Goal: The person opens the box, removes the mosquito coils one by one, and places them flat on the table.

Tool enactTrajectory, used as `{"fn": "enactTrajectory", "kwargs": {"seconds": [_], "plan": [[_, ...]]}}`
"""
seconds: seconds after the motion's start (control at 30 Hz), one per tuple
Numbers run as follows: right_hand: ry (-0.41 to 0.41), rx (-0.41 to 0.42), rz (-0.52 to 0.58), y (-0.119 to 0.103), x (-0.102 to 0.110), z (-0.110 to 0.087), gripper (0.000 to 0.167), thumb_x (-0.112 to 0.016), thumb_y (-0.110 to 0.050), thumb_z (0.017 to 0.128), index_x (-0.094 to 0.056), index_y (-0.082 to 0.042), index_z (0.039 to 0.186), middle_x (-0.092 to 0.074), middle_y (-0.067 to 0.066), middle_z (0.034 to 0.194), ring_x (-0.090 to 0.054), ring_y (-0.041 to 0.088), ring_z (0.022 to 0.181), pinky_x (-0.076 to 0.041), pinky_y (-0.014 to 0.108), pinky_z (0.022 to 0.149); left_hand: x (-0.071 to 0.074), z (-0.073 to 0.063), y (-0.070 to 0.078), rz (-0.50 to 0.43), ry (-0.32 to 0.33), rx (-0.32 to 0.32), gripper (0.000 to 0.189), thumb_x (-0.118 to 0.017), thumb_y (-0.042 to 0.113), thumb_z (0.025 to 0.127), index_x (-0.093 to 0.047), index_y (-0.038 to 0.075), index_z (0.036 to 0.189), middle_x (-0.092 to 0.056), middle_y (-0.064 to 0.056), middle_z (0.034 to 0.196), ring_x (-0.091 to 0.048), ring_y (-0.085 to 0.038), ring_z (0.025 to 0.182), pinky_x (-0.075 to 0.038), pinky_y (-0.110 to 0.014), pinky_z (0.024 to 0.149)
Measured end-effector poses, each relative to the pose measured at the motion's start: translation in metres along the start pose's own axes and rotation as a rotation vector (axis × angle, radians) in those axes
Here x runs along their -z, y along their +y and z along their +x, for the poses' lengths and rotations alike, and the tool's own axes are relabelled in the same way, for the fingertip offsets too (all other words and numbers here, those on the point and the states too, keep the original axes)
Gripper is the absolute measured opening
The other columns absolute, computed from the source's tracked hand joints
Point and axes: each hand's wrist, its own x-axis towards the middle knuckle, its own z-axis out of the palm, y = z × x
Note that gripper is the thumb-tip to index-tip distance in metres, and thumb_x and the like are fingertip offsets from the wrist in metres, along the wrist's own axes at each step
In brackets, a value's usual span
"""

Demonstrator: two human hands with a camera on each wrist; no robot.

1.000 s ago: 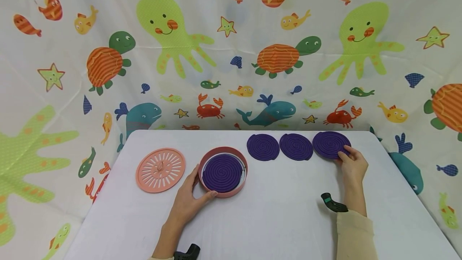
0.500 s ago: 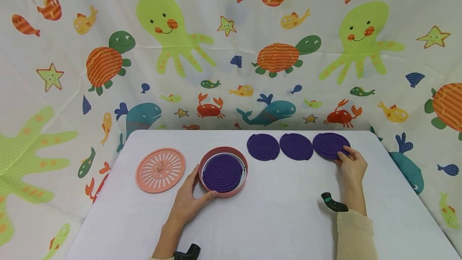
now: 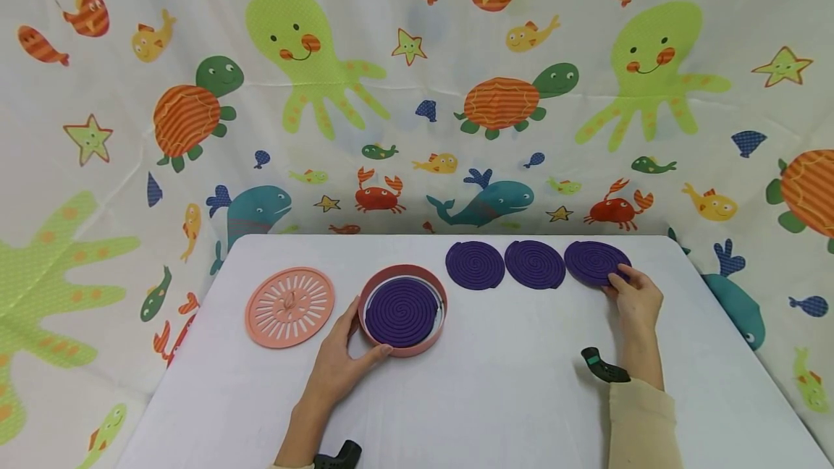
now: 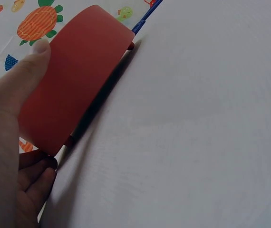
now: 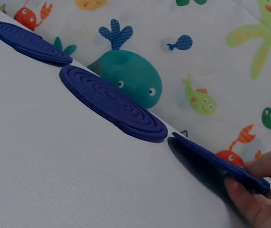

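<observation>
Purple and spiral-wound, the right coil (image 3: 591,260) is pinched at its near right edge by the right hand (image 3: 638,301), fingertips narrow on both faces. In the right wrist view the held side is lifted off the white table (image 3: 502,389), with a dark shadow beneath; whether the opposite edge touches cannot be told. The middle coil (image 3: 535,265) and the left coil (image 3: 475,265) lie flat to its left, just beside one another, making a row along the table's far edge.

The left hand (image 3: 340,366) holds a reddish-pink dish (image 3: 402,271) that sits near the middle of the table. Its thumb and fingers spread around the near left wall, the thumb reaching along the near side. Small feet (image 4: 69,141) show under the dish in the left wrist view. Inside lies an inner coil (image 3: 401,312), also purple, with a white band around it. To the dish's left, apart from it, a peach slotted disc (image 3: 289,339) lies on the table. Behind hangs a cloth (image 3: 365,107) printed with sea animals.
</observation>
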Motion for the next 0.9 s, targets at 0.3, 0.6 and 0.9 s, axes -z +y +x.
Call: {"fn": "enactTrajectory", "kwargs": {"seconds": [0.3,0.6,0.9], "plan": [[-0.013,-0.024,-0.063,0.0005,0.0005,0.0037,0.052,-0.060,0.000,0.097,-0.050,-0.009,0.147,-0.036,0.011,0.161,-0.057,0.010,0.116,-0.057,0.006,0.069,0.0005,0.0000,0.0006,0.003,-0.007,0.011,0.106,-0.083,0.054,0.075,-0.029,0.019,0.159,-0.040,-0.005,0.160,-0.046,-0.023,0.144,-0.040,-0.037,0.119],[0.029,-0.001,-0.185,0.0015,0.0015,0.0011,0.056,-0.066,-0.003,0.094,-0.049,-0.009,0.147,-0.049,-0.007,0.116,-0.052,0.001,0.095,-0.054,0.004,0.068,0.0010,0.0002,0.0014,0.004,-0.003,0.011,0.105,-0.083,0.054,0.075,-0.030,0.020,0.159,-0.040,-0.005,0.160,-0.047,-0.023,0.143,-0.040,-0.037,0.118],[0.074,0.163,-0.508,0.0048,0.0037,-0.0029,0.050,-0.064,-0.016,0.096,-0.052,-0.004,0.143,-0.051,0.017,0.146,-0.050,0.021,0.114,-0.039,0.005,0.065,0.0007,0.0002,0.0003,0.000,0.000,-0.002,0.105,-0.084,0.053,0.075,-0.030,0.018,0.159,-0.040,-0.006,0.160,-0.047,-0.022,0.143,-0.040,-0.035,0.118]]}}
